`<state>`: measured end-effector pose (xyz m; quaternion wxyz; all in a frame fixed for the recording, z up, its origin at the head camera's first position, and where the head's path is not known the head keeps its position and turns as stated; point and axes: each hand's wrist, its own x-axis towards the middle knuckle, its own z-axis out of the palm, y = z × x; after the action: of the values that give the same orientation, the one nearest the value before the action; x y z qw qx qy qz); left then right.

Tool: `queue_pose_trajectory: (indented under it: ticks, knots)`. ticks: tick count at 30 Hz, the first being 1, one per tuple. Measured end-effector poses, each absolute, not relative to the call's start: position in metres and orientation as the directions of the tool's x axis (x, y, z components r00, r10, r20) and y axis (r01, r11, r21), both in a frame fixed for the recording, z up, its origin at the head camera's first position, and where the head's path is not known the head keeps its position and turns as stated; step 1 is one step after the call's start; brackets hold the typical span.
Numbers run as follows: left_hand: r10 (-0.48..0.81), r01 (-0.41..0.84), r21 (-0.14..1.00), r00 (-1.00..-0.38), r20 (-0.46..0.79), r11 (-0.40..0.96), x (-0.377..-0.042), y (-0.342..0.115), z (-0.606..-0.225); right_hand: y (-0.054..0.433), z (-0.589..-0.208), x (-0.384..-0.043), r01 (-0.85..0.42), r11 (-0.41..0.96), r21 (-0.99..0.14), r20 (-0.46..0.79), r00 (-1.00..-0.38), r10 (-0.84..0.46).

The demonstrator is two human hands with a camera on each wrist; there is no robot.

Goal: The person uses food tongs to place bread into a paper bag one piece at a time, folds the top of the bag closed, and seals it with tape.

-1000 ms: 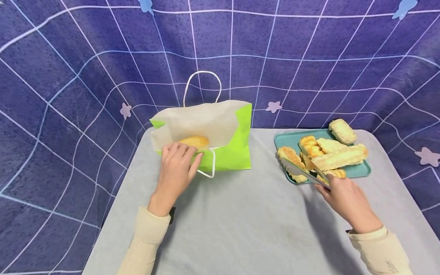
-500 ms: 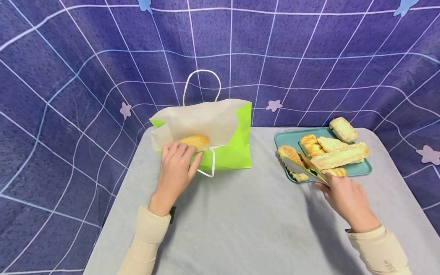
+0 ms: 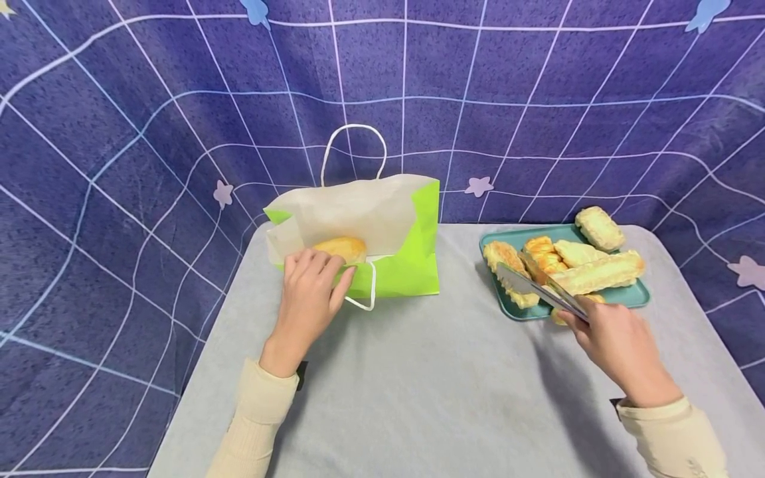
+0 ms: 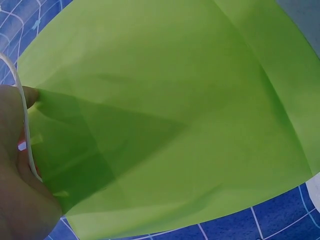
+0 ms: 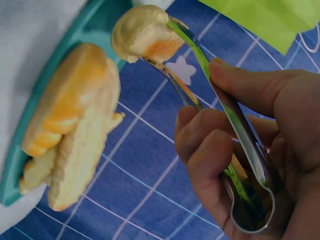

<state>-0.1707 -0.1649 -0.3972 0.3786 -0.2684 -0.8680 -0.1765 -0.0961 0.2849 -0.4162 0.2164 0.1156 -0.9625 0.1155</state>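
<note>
My left hand (image 3: 311, 285) grips the front rim of the green and white paper bag (image 3: 406, 265), fingers over the edge and thumb outside. In the left wrist view, the bag's green side (image 4: 175, 110) fills most of the picture. A golden bread roll (image 3: 343, 248) shows inside the bag's mouth. My right hand (image 3: 618, 345) holds metal tongs (image 3: 540, 292) over the near left part of the teal tray (image 3: 508, 237). In the right wrist view, the tongs' tips are at either side of a bread piece (image 5: 142, 32). The long browned bread (image 3: 508, 269) lies by the tips.
Several breads share the tray: a braided roll (image 3: 540, 252), a long pale loaf (image 3: 597, 273) and a squarish piece (image 3: 599, 228) at the far edge. White cord handles (image 3: 356, 126) rise from the bag. A blue patterned curtain (image 3: 454, 119) hangs behind the grey tabletop (image 3: 430, 372).
My right hand has shifted slightly right with the tongs, and their tips have moved relative to the breads. My left hand stays on the bag's rim.
</note>
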Motion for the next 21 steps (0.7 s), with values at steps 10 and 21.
queue_pose_trajectory:
  ticks: [10, 21]
  knots:
    - [0.336, 0.602, 0.099, -0.566, 0.753, 0.793, -0.170, -0.165, -0.396, 0.280, -0.383, -0.080, -0.308, 0.941, -0.140, 0.563, -0.806, -0.181]
    - [0.346, 0.599, 0.094, -0.575, 0.741, 0.795, -0.168, -0.167, -0.396, 0.265, -0.354, -0.069, -0.375, 0.921, -0.104, 0.668, -0.712, -0.215]
